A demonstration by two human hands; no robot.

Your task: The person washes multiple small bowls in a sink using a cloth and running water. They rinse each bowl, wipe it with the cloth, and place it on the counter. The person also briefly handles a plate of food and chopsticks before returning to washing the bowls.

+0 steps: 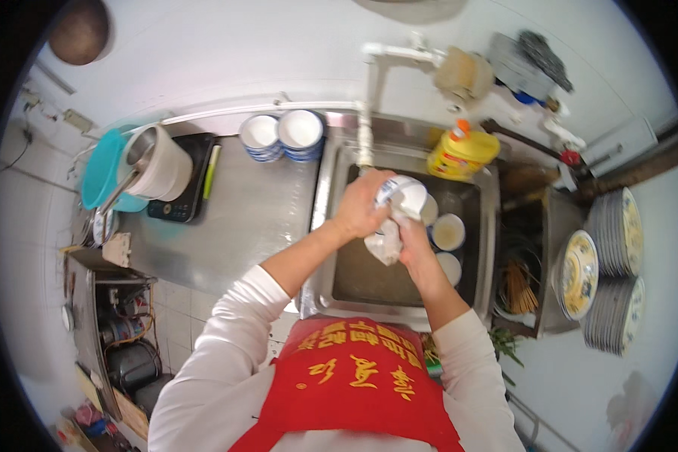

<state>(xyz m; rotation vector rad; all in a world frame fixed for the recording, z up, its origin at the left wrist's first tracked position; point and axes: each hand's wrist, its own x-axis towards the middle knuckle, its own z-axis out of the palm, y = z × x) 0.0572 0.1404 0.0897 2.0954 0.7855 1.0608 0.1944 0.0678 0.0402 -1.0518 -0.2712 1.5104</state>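
Over a stainless steel sink (pixel 323 226), my left hand (pixel 361 204) grips a white bowl with blue patterning (pixel 411 195), tilted on its side. My right hand (pixel 417 244) holds a wet whitish cloth (pixel 384 246) against the bowl's near edge; part of the cloth hangs below. Several more bowls (pixel 448 232) lie in the sink to the right, partly hidden by my right hand and forearm. A white pipe outlet (pixel 365 152) comes down just beyond my left hand. A yellow detergent bottle with an orange cap (pixel 464 153) stands at the sink's back right.
Two stacks of blue-and-white bowls (pixel 300 129) stand on the steel counter (pixel 248 220) left of the sink. Farther left are an induction cooker (pixel 175 211), a white bucket (pixel 166 164) and a turquoise basin (pixel 99 169). Stacked patterned plates (pixel 630 231) and chopsticks (pixel 521 288) are on the right.
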